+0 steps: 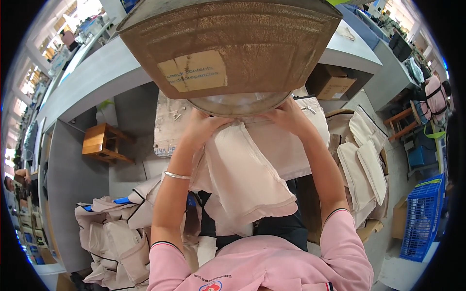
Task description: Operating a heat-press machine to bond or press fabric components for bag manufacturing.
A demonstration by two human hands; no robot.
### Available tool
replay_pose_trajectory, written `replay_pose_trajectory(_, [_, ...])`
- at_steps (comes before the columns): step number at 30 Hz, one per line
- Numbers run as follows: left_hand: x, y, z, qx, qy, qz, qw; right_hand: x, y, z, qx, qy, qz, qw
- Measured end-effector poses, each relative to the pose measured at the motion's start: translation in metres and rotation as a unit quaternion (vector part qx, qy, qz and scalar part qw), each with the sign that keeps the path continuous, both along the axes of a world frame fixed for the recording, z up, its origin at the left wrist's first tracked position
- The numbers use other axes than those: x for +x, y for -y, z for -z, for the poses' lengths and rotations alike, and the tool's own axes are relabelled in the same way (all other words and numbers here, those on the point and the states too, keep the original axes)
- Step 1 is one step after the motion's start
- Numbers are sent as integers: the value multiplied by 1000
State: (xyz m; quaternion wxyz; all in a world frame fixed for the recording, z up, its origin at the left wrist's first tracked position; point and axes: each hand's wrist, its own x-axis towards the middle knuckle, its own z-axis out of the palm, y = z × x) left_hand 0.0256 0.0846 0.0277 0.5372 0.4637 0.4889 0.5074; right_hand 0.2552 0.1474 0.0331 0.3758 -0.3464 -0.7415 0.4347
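Note:
A cream fabric piece with stitched seams (242, 169) hangs from my two hands down toward my lap. My left hand (208, 125) has its fingers closed at the top left of the cloth. My right hand (290, 116) is closed at the cloth's upper edge, farther right. Both sets of fingertips are partly hidden beneath a round, see-through disc with a rim (233, 107). Above the disc sits a large worn brown housing (233, 53) bearing a pale label, which blocks the view of whatever is behind it.
Piled cream fabric pieces with dark edging (116, 242) lie at lower left. More cream pieces (364, 169) fill a carton at right. Small metal parts (175, 112) rest on a pale board. A wooden stool (104, 140), a cardboard box (335, 83) and a blue crate (421, 218) stand around.

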Motion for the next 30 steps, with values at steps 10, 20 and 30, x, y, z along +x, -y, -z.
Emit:
replay_pose_trajectory(10, [-11,-11,13,53,97,-62,992,0,3,-9,69,-56,61,994])
replay_pose_trajectory(20, [-4,35,-8,33,-241,41,969,102,58,-66,280,319,139,895])
replay_pose_trajectory(30, [52,27,-15,163,-352,111,915,355,0,-70,122,399,315,852])
